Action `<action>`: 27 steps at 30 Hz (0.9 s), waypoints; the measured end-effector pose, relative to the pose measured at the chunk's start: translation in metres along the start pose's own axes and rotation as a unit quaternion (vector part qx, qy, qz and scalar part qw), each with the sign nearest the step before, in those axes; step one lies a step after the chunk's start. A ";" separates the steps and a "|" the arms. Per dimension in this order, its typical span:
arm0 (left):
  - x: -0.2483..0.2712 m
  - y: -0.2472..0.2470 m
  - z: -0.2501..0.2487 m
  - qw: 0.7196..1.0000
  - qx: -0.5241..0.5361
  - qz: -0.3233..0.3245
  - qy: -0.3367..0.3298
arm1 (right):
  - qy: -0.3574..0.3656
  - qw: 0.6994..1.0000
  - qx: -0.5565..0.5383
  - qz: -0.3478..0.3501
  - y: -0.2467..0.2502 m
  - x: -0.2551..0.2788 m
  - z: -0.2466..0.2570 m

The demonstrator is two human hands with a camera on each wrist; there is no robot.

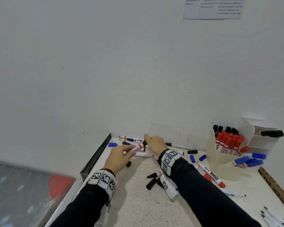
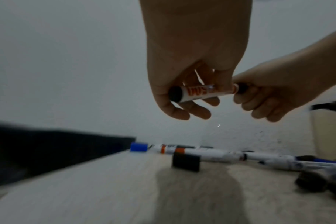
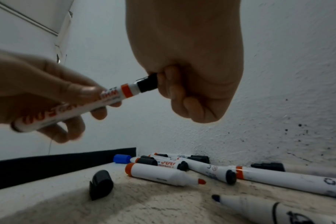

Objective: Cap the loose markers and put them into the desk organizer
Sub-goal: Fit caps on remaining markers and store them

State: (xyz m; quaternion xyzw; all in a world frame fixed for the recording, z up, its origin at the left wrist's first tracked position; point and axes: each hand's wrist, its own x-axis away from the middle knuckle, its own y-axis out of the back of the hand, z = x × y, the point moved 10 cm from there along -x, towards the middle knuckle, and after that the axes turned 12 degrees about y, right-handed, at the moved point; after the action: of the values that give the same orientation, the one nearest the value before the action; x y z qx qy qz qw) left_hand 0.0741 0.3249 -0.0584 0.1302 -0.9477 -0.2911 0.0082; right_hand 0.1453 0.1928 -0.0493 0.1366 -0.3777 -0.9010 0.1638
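Black caps (image 1: 152, 183) lie loose on the speckled white desk (image 1: 138, 202) near the person's dark sleeves (image 1: 203, 185), with an uncapped marker (image 1: 211, 175) beside the right forearm. Further in, the left hand (image 1: 120, 157) holds a white marker (image 1: 138, 147) above the desk, thumb and fingers pinching its barrel. The right hand (image 1: 155, 143) meets it from the other side, fingers curled tightly around the black cap (image 3: 147, 82) seated at the marker's tip end. Beneath and beyond the hands, a heap of uncapped markers (image 3: 182, 168) and a blue cap (image 1: 112, 144) rest against the white wall (image 1: 121, 63). At far right, the cream desk organizer (image 1: 223, 163) stands upright on the desk, its compartments crowded with red-, black- and blue-capped markers.
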 end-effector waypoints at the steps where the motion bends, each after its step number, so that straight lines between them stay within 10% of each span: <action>1: 0.002 -0.004 -0.010 0.999 -0.041 -0.005 -0.013 | -0.008 1.000 -0.012 -0.015 0.005 0.002 -0.002; 6: 0.014 -0.032 -0.042 0.987 -0.159 0.009 -0.036 | -0.031 0.997 -0.048 -0.047 0.023 0.018 -0.013; 11: 0.026 -0.058 -0.044 0.990 -0.018 0.120 0.078 | -0.030 0.995 -0.083 -0.052 0.034 0.035 -0.022; 17: 0.051 -0.093 -0.040 0.916 0.204 0.252 0.234 | 0.003 0.989 -0.124 -0.082 0.047 0.050 -0.026; 27: 0.053 -0.124 -0.055 0.887 0.255 0.315 0.220 | 0.053 0.986 -0.118 -0.101 0.069 0.067 -0.028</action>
State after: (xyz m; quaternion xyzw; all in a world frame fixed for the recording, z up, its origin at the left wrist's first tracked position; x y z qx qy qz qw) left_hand 0.0575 0.1821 -0.0849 -0.1172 -0.9544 0.0144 0.2741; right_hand 0.1082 0.1023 -0.0266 0.2012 -0.2433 -0.9428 0.1072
